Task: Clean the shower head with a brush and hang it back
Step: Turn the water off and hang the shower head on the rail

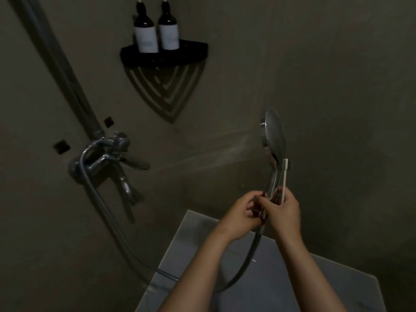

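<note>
Left hand (pixel 240 212) held shower head (pixel 273 134) handle; right hand (pixel 284 213) held handle plus brush (pixel 285 176). Looked hard, slippery; hose (pixel 247 255) bendy. Best hold: handle.

Left hand (pixel 239 213) against right hand (pixel 285 212), fingers curled, both forearms forward.

Glossy chrome shower head (pixel 273 134), white plastic brush (pixel 285 176), matt wall (pixel 326 75).

Open room lies between the shower head (pixel 273 136) and the mixer tap (pixel 105 154). The hose (pixel 248 261) loops across the ledge (pixel 337 280) below; the corner shelf (pixel 164 56) juts out above.
</note>
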Demonstrator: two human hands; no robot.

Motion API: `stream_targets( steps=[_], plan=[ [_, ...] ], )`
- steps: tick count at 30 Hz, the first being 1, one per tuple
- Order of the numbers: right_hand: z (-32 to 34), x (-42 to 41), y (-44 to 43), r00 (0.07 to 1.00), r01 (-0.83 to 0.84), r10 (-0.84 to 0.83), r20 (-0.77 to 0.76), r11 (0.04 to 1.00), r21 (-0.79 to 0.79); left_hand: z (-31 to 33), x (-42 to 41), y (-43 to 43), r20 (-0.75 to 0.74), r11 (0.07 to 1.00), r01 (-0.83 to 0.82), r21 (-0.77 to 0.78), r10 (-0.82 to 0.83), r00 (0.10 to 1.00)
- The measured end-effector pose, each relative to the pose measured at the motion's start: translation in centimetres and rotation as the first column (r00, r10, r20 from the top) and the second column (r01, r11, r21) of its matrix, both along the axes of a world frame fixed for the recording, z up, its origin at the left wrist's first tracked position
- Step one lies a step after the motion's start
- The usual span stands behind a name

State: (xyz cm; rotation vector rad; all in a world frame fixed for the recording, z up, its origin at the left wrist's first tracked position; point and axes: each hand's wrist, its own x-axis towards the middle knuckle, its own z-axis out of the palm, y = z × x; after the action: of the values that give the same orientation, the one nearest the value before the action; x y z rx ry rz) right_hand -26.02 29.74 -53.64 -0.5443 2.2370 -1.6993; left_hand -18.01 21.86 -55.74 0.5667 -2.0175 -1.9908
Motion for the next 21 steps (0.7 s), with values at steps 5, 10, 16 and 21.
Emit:
stream_targets(
  steps=[5,10,16,21],
  plan=[
    [-0.3,2.2,-7.1,0.997,-0.082,0.082,0.003,0.997,0.010,-0.2,3.9,-7.4,0.033,0.974,-0.226,0.004,0.225,0.974],
    [-0.5,4.5,-12.5,0.987,-0.156,0.157,-0.021,0.987,0.036,0.4,7.2,-14.3,-0.048,0.648,-0.735,0.203,0.756,0.653],
    [-0.3,6.1,-16.3,0.967,-0.250,0.254,-0.037,0.965,0.083,-1.9,10.9,-21.8,0.127,0.214,-0.948,0.235,0.960,0.248],
    [-0.2,7.0,-18.4,0.962,-0.268,0.273,-0.032,0.957,0.109,-1.8,11.0,-22.9,0.077,0.258,-0.906,0.337,0.951,0.299]
  ],
)
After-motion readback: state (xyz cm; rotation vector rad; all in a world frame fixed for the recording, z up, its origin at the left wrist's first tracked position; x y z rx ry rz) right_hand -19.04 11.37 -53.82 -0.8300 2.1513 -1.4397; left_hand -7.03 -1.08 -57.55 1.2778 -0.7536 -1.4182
